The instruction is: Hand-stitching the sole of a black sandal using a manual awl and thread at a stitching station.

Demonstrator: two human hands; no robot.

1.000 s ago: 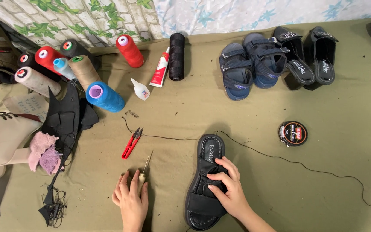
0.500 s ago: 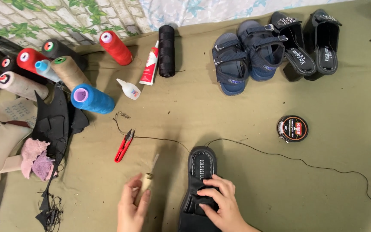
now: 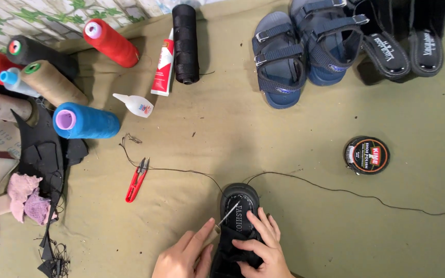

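Reference landmark: the black sandal [image 3: 239, 206], lying on the olive cloth [image 3: 294, 128] at the lower centre of the head view.

Hands. The right hand [image 3: 261, 247] rests on the sandal's strap area, fingers curled down and pressing on the black material. The left hand [image 3: 186, 255] sits just left of the sandal, fingers closed in a pinch on a thin metal awl [image 3: 226, 216] whose tip touches the sandal's insole near the toe end.

Thread. A black thread [image 3: 336, 190] runs from the sandal's toe end out to the right across the cloth; a second run leads left toward the red snips [image 3: 137, 179], which lie left of the sandal, apart from it.

Containers. A round black polish tin [image 3: 366, 155] lies up and to the right of the sandal, lid on; contents cannot be seen. A small white glue bottle [image 3: 134, 104] with a pointed nozzle lies on its side, up and left of the sandal. A red-and-white tube [image 3: 164, 64] lies beyond it, capped.

Other items. Thread cones lie far up-left of the sandal: a blue cone [image 3: 86, 121], a tan cone [image 3: 52, 83], a red cone [image 3: 112, 42] and a black spool [image 3: 185, 44]. A pair of blue sandals [image 3: 305, 49] lies well above the landmark.
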